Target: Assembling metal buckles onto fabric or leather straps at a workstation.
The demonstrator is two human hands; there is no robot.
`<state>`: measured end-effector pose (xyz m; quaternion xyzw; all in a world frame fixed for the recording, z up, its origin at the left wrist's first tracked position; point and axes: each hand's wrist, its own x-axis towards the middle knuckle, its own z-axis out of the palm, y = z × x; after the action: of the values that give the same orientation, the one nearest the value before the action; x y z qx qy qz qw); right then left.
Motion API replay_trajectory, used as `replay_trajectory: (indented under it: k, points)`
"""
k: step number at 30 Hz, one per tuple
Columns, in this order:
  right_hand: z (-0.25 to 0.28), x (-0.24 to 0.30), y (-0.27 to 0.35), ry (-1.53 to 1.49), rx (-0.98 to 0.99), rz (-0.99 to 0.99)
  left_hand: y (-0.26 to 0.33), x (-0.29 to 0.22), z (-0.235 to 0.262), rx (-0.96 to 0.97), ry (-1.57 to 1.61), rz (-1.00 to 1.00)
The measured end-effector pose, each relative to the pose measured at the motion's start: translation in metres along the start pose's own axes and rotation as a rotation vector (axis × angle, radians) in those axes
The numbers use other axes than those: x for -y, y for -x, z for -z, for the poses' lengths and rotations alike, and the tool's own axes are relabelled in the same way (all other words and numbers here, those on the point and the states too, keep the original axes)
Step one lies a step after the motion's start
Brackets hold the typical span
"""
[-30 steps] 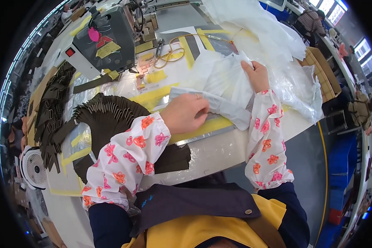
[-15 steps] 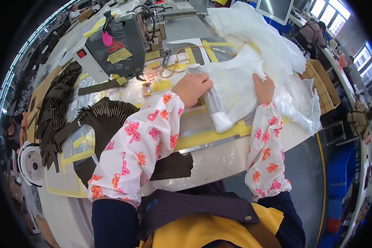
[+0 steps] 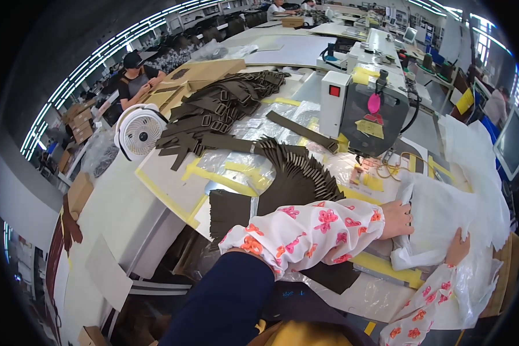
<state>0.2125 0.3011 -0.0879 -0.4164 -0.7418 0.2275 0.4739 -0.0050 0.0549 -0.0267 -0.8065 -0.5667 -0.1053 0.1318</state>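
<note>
A thin, crumpled white sheet [image 3: 444, 202] lies over the right part of the work table, folded at its near left edge. My left hand [image 3: 397, 219] has its fingers curled on that left edge. At the lower right of the sheet, my right hand [image 3: 458, 248] grips it between thumb and fingers. Both forearms wear white sleeves with pink and orange flowers. Left of my hands, dark olive strap pieces [image 3: 291, 173] are fanned out in a row. The dark sewing machine [image 3: 366, 118] stands just beyond the sheet.
Olive straps with buckles [image 3: 219, 106] are heaped farther left. A white fan [image 3: 141, 134] stands at the table's left edge, with a co-worker [image 3: 135, 81] beyond it. Yellow tape [image 3: 389, 270] runs along the table. A cardboard box [image 3: 507, 271] is at the far right.
My view has swung left, so the table and hands appear farther right. The fan and a co-worker at left now show clearly. Both hands stay on the white sheet.
</note>
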Motion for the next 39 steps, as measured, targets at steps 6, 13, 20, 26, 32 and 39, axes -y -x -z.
replay_trajectory:
  k: [6, 13, 20, 26, 32, 39]
  points:
    - [-0.008, -0.016, -0.013, 0.208, -0.073, 0.025, 0.034, 0.001, 0.021, 0.252, 0.204, 0.226]
    - [-0.012, -0.011, -0.011, 0.265, -0.041, 0.025, 0.02, -0.019, 0.001, -0.272, 0.368, 0.051]
    - [-0.001, -0.002, -0.006, 0.36, -0.11, 0.088, 0.037, -0.028, 0.033, 0.119, 0.461, 0.071]
    - [-0.002, 0.039, -0.004, 0.364, -0.247, 0.153, 0.054, -0.031, 0.05, 0.216, 0.299, 0.14]
    - [0.027, 0.051, -0.004, 0.314, -0.281, -0.004, 0.097, -0.05, 0.051, 0.144, 0.394, 0.198]
    - [0.052, 0.132, 0.013, 0.421, -0.476, 0.559, 0.14, -0.062, 0.112, -0.098, 0.395, 0.339]
